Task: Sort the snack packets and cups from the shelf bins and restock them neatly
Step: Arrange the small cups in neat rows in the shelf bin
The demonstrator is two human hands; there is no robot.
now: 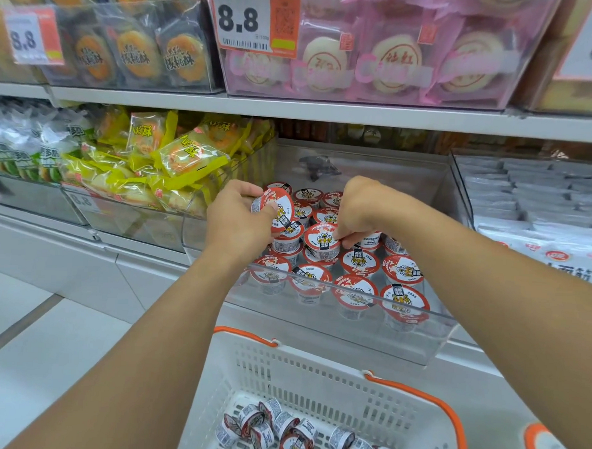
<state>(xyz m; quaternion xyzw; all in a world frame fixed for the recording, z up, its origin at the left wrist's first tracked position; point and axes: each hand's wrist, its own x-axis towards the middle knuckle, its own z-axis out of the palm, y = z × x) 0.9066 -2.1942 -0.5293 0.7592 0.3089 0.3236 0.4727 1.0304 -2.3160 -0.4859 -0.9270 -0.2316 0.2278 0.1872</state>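
1. Red-and-white foil lids mark the small snack cups, which sit in rows inside a clear plastic bin at the middle of the frame, on the lower shelf; more of the same cups lie tumbled on their sides in a white basket with orange handles at the bottom centre.

2. Handling, as a judgement: each cup looks light and small, with a thin plastic wall that should give a little under a squeeze and a peel-off lid that could dent or lift. The stiff rim just under the lid, or the sides pinched between thumb and fingers, seems the safest hold (pressing on the lid's centre looks unwise).

3. The left hand is closed around one tilted cup, thumb across its lid and fingers curled behind, held just above the left rear rows.

4. The right hand reaches in from the right with the wrist bent down; its fingertips pinch the rim of an upright cup that stands raised on the rows near the bin's middle.

5. Both forearms stretch forward from the lower corners of the frame, passing over the basket and converging on the bin.
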